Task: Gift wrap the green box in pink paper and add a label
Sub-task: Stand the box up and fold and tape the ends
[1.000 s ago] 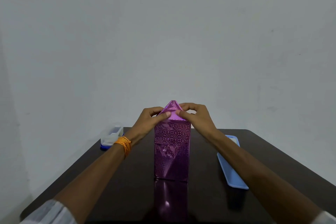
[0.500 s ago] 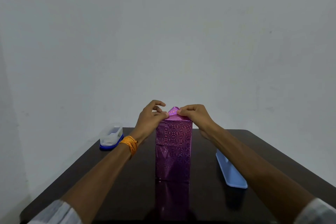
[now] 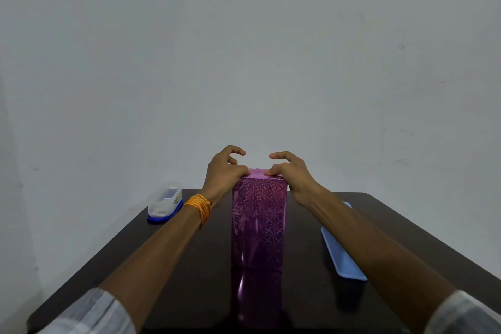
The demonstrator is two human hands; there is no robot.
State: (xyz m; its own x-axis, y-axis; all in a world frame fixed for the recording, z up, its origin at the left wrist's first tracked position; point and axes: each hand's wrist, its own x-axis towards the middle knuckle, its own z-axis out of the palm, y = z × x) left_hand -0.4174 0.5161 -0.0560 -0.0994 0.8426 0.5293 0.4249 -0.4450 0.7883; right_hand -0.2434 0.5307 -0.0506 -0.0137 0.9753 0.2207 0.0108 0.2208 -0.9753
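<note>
**Top flap folded flat on wrapped box: 4 items on worktop, 2 hands engaged**

1. Clear lidded container (image 3: 164,203) on a blue base. Far left of the worktop (image 3: 189,279), well apart from the box. Contents too small to tell. Untouched.

2. Left hand (image 3: 223,171), orange thread band (image 3: 199,207) at the wrist. Thumb and heel press the left top edge of the box; the other fingers are curled and lifted clear of the paper. Not clamped on anything, pressing only.

3. Box in pink paper (image 3: 259,225). Upright at the middle of the worktop, all visible faces covered in shiny patterned paper; no green shows. A second ago the top paper rose to a peak pinched between both hands; half a second ago only a small tip was left. Now the top lies flat, the flap (image 3: 257,172) down between the 2 hands. Judgement: the top end fold is closed but seems unfastened, so it may spring up if released. No label is seen on any visible face, so that step remains.

4. Right hand (image 3: 291,173). Thumb on the right top edge, touching the folded flap; fingers arched above it, open, holding nothing. The 2 hands sit close together, with a gap between them.

5. Pale blue tray (image 3: 343,260). Right of the box, running near to far, appears empty.
</note>
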